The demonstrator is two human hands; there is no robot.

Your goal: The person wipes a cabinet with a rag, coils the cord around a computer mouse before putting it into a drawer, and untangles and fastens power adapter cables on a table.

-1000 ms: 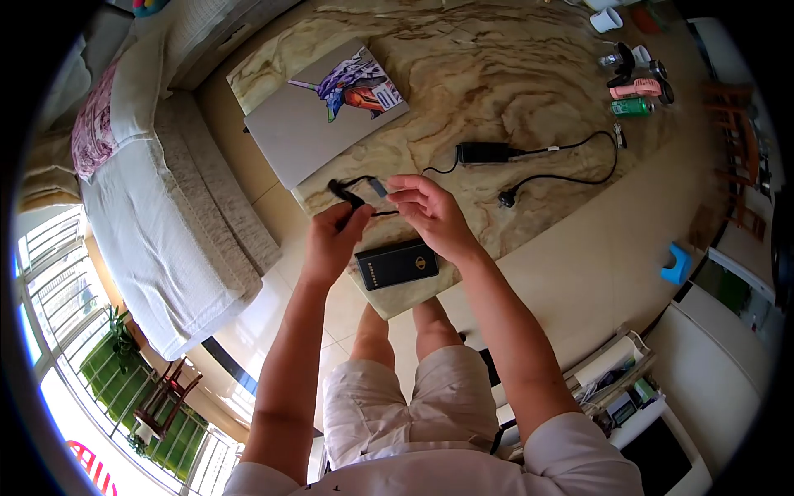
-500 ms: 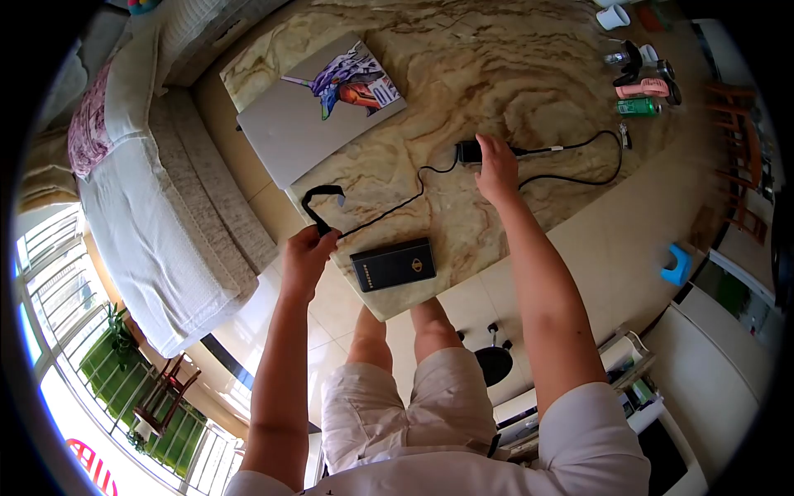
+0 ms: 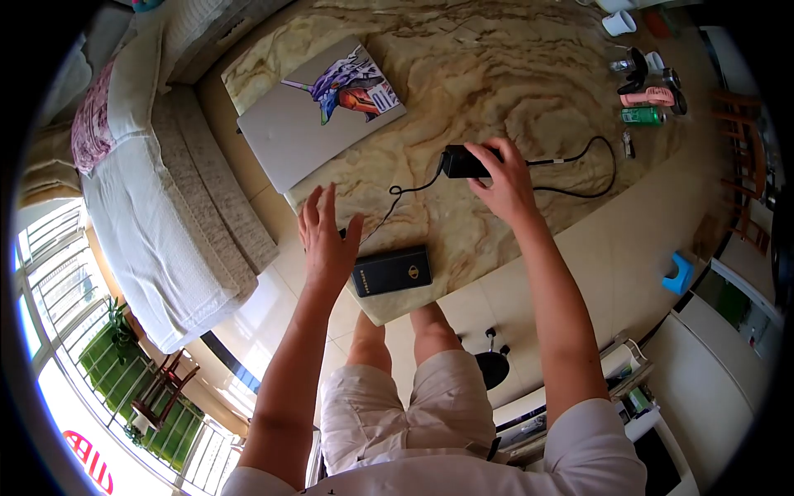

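Note:
My right hand (image 3: 506, 182) grips a black power adapter (image 3: 460, 163) by its right end, above the marble table. A thin black cable (image 3: 413, 191) runs from the adapter, with a small loop in it, down towards my left hand (image 3: 327, 244). That hand is open with its fingers apart, over the table's near left edge, and a small dark piece shows beside its thumb. The cable's end there is mostly hidden. A thicker cord (image 3: 610, 165) curves off to the right of the adapter. Close by my left hand lies a dark box-like case (image 3: 392, 270) with gold markings.
A closed grey laptop (image 3: 306, 124) with a colourful sticker lies at the upper left of the table (image 3: 480, 74). At the far right stand a white cup (image 3: 618, 23), a green can (image 3: 643, 116) and a pink handheld item (image 3: 648, 97). A sofa (image 3: 178, 215) flanks the left.
My left hand has let go of the black strap and cable end, and its fingers have spread. My right hand has drawn the adapter slightly left and nearer, and the cable now has a loop.

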